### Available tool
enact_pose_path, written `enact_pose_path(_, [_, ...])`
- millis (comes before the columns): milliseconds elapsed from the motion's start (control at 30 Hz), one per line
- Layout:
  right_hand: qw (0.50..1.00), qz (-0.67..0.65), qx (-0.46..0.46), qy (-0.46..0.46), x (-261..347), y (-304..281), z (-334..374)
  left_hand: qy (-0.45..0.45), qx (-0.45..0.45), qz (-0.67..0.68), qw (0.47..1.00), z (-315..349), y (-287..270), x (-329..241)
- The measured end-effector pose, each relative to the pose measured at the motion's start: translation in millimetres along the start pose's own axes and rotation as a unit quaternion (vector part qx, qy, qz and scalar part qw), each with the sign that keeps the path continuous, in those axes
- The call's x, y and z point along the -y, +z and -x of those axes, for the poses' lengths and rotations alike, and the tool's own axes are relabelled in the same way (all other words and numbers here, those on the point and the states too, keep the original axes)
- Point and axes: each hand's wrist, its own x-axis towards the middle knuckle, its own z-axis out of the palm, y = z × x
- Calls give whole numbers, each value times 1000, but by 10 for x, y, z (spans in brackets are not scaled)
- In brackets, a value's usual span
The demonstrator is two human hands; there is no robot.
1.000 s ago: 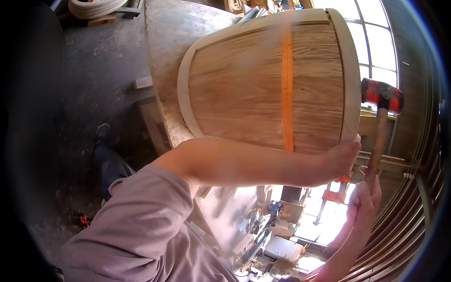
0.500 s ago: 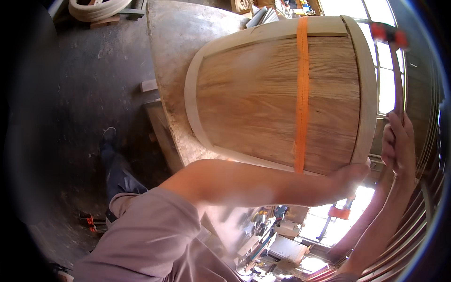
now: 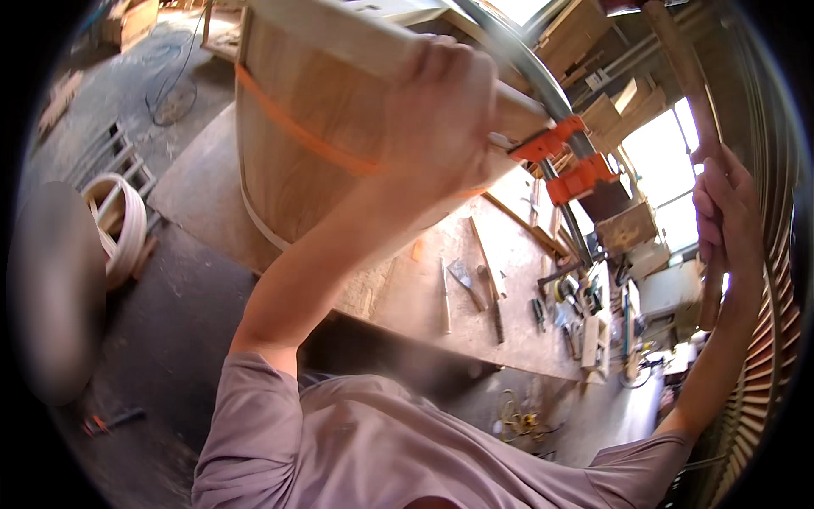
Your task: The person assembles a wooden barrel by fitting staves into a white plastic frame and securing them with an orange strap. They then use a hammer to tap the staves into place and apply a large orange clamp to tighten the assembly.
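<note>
A curved wooden panel piece (image 3: pixel 297 127) with a pale frame and an orange strap (image 3: pixel 297 129) round it stands on the workbench (image 3: pixel 381 297). My left hand (image 3: pixel 445 114), smeared by motion, is closed over its upper pale edge. Close by that hand is a bar clamp (image 3: pixel 555 93) with orange jaws. On the far right my raised right hand (image 3: pixel 725 204) is wrapped round the wooden handle of a hammer (image 3: pixel 682 68). Its dark red head is partly cut off by the top edge of the view.
Chisels, a scraper (image 3: pixel 465 280) and other hand tools lie on the bench. Pale rings (image 3: pixel 119 225) lie on the floor at left, and a small orange-and-black clamp (image 3: pixel 110 422) lies lower left. Ribbed slats (image 3: pixel 772 356) run close behind my right arm.
My view has swung, bringing the bench tools and clamp into sight. My left hand sits higher on the panel's edge now. My right hand still grips the raised hammer.
</note>
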Motion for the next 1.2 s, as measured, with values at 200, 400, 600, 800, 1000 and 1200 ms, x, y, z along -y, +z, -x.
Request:
enact_pose_path(200, [996, -66, -51, 27, -750, -145, 91, 12, -2, 33, 999, -65, 24, -265])
enact_pose_path(400, [984, 24, 151, 96, -239, 117, 109, 33, 19, -7, 999, -4, 81, -157])
enact_pose_path(600, [973, 171, 153, 9, -524, 307, 138, 19, 40, -15, 999, -24, 75, -144])
enact_pose_path(800, [992, 97, 67, 37, -493, 220, 174, 41, 6, -14, 999, -34, 111, -171])
enact_pose_path(1000, [989, -47, 123, 74, -764, 231, 216, 76, 58, -52, 994, -52, 63, -168])
enact_pose_path(1200, [908, -367, -94, 178, -2543, 533, 910, 141, 96, -89, 981, -83, 47, -199])
